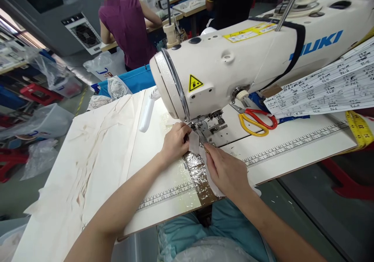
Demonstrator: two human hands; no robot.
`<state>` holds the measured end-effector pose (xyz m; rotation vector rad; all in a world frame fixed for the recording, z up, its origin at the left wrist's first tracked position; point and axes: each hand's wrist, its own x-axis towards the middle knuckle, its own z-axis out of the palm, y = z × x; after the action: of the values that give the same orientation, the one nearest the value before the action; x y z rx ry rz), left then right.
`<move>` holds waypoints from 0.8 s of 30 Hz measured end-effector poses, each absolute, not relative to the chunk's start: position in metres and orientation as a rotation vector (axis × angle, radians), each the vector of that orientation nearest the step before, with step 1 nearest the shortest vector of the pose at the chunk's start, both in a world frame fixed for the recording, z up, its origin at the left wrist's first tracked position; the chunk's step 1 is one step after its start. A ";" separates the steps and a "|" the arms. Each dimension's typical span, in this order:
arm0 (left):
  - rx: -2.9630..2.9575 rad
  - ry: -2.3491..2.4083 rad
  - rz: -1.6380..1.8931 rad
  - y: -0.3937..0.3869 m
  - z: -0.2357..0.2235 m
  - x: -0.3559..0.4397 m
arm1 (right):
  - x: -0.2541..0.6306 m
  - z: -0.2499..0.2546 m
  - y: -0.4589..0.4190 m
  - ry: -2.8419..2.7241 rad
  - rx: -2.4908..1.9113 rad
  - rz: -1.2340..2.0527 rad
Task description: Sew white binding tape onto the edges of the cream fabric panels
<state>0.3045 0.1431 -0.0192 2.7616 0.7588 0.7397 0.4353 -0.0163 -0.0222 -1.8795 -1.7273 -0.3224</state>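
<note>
The fingers of the left hand are bent and drawn together at the left edge of one thin, translucent white fabric strip; whether cloth is pinched there cannot be told. The fingers of the right hand are held close together at the strip's right side, and their exact grip is hidden. The strip is seated by the needle area of one large cream-white sewing machine, and its lower part is draped beside the right palm over one shiny brown taped patch. Two black printed ruler scales are seen along the front of the white tabletop. To the right, one pair of red-and-yellow-handled scissors, several handwritten white paper sheets and one yellow measuring tape are found. Layered pale cloth is spread at the left. Beyond the machine, two co-workers are seen, one in purple, one in black.
</note>
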 end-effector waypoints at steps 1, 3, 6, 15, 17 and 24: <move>2.769 0.764 0.739 0.143 -0.019 0.305 | 0.435 -0.022 -0.016 -1.727 -1.878 -0.327; 2.753 0.788 0.735 0.143 -0.020 0.306 | 0.435 -0.022 -0.017 -1.726 -1.873 -0.332; 2.653 0.844 0.717 0.144 -0.019 0.306 | 0.435 -0.021 -0.017 -1.731 -1.867 -0.324; 2.285 0.871 0.734 0.146 -0.013 0.305 | 0.434 -0.022 -0.017 -1.712 -1.908 -0.244; 2.234 0.852 0.726 0.148 -0.014 0.305 | 0.434 -0.021 -0.016 -1.708 -1.927 -0.242; 2.240 0.876 0.712 0.147 -0.012 0.304 | 0.434 -0.020 -0.017 -1.671 -1.894 -0.249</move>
<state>0.3037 0.1473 -0.0125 2.2396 0.8756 0.7116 0.4342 -0.0174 -0.0197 -1.8937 -1.6708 -0.2487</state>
